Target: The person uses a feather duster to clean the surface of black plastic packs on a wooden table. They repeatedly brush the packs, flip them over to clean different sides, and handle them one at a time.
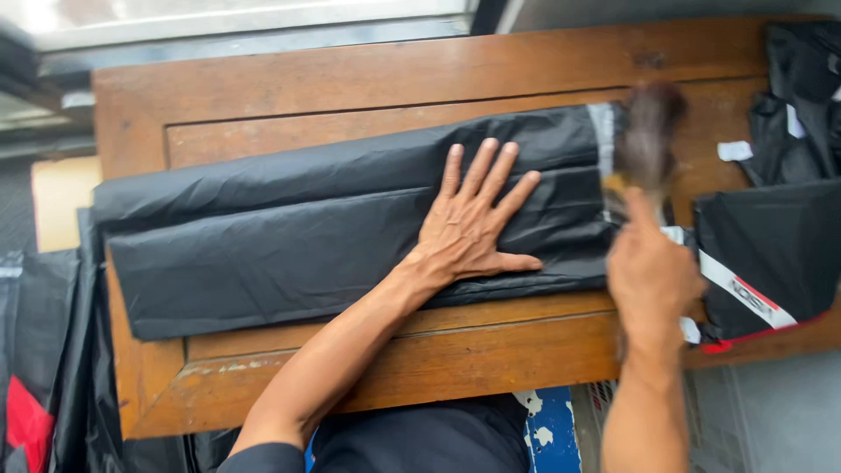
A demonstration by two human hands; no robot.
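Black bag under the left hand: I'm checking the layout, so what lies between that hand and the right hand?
In the head view, only more of the black bag lies between the left hand and the right hand, ending in its pale strip.
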